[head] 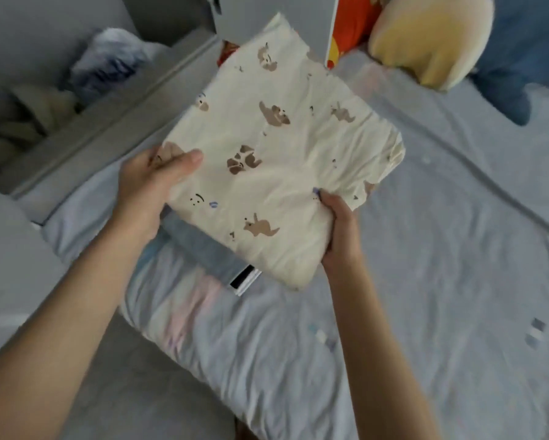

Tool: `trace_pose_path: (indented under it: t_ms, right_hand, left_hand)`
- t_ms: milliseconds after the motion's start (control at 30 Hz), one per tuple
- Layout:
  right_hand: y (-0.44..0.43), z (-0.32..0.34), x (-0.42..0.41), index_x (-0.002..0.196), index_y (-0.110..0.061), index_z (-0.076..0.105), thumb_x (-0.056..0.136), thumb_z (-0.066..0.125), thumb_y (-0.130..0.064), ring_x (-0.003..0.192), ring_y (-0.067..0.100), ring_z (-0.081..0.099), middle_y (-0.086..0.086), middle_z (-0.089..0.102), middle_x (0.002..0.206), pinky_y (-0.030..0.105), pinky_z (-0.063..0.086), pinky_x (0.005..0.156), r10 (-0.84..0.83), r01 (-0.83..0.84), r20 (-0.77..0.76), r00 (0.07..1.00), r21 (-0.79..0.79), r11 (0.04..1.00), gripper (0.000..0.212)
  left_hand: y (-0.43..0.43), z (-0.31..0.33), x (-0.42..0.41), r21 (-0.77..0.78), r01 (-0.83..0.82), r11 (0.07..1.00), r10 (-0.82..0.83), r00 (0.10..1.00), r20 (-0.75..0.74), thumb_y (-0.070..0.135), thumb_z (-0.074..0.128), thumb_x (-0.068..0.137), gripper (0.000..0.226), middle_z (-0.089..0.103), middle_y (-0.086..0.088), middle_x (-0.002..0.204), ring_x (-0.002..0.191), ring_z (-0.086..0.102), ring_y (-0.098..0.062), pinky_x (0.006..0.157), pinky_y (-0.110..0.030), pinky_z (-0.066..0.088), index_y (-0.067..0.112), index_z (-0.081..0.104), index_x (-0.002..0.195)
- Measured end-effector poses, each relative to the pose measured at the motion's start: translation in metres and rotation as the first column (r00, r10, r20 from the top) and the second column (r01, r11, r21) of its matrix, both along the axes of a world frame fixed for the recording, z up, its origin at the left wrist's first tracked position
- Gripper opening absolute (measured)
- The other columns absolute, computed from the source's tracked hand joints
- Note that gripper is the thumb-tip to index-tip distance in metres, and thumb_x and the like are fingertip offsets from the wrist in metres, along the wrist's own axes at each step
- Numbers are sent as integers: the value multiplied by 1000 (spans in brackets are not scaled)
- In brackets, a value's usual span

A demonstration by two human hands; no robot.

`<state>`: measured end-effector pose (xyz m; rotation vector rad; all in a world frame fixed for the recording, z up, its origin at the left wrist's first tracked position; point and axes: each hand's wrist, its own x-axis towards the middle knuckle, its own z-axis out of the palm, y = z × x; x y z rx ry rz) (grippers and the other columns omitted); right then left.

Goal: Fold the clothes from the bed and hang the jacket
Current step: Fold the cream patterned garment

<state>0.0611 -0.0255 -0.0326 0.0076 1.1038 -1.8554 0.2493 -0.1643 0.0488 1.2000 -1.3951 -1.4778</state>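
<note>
Pale blue bed (425,249) fills my view. L hand (152,185) at 9 o'clock grips the folded cream animal-print garment (273,173), thumb on top. R hand (339,230) at 5 o'clock clamps its near edge. Garment's ctr frame, overlapping a folded grey-blue piece (203,249). Yellow plush (425,36) at 1 o'clock, drawer (85,128) w/ clothes at 10.

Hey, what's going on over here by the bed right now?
A person is holding a folded cream animal-print garment two-handed: the left grip holds its left edge, thumb on top, and the right grip clasps its near edge. It is held over a folded grey-blue garment lying on the bed. A yellow cushion lies at the far end.
</note>
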Motion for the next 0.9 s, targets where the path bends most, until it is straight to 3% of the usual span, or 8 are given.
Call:
trace_pose_path:
  t_ms: [133,233,367,500,600,700,800,900]
  right_hand:
    - [-57,-65,51,131,-14,51,71,77,-19,104,24,64,4,66,118,44,54,90,88,-108,71,994,382,918,66]
    - [-61,-110,88,136,-16,46,82,71,-28,120,20,52,-1,54,132,38,41,105,260,-143,-83,962,661,737,61]
    - [-63,-115,84,128,-20,55,86,64,-23,120,16,53,-8,60,125,36,41,104,357,-67,-309,882,665,743,43]
    - [-67,-103,77,129,-16,51,85,67,-16,111,13,56,-3,60,122,32,47,96,271,-64,-340,900,514,855,47]
    - [-74,-106,83,131,-14,52,67,65,-24,110,19,58,0,63,119,31,49,88,327,-125,-240,914,600,790,67]
    - [-81,-103,92,137,-15,39,66,72,-23,117,22,50,0,49,130,37,42,97,158,103,-312,937,678,728,79]
    - [-84,-90,96,147,-8,20,73,67,-22,133,33,29,13,23,149,43,21,110,248,534,-746,618,629,565,89]
    - [-97,-92,93,152,-27,2,87,33,-55,147,27,1,5,2,160,46,-6,115,672,231,-739,44,662,713,77]
  left_hand:
    - [-50,-112,47,307,-311,900,233,935,266,21,81,69,33,69,-11,101,92,63,-23,71,-31,56,11,67,96]
    - [-42,-166,67,260,-437,861,327,868,375,38,83,51,67,69,-16,108,97,66,-26,76,-36,52,6,66,109]
    - [-31,-182,64,381,-263,886,169,950,264,36,88,53,74,67,-6,112,99,66,-20,85,-41,55,14,56,116]
    - [-41,-180,63,175,-334,926,292,929,226,-5,67,80,56,58,-8,115,92,61,-15,82,-33,53,4,40,128]
    - [-41,-192,69,173,-372,912,325,912,250,-6,62,83,57,57,-14,122,93,62,-17,82,-36,55,7,36,133]
    - [-42,-193,62,93,-434,896,370,846,384,0,61,83,60,53,-19,129,110,58,-33,94,-52,48,8,34,136]
    - [-37,-175,36,-269,-284,920,390,616,684,14,62,85,71,33,-19,145,131,34,-36,108,-53,28,11,28,146]
    - [-44,-173,15,-248,367,897,42,486,873,66,42,77,84,4,-5,158,144,2,-27,110,-59,0,36,13,150]
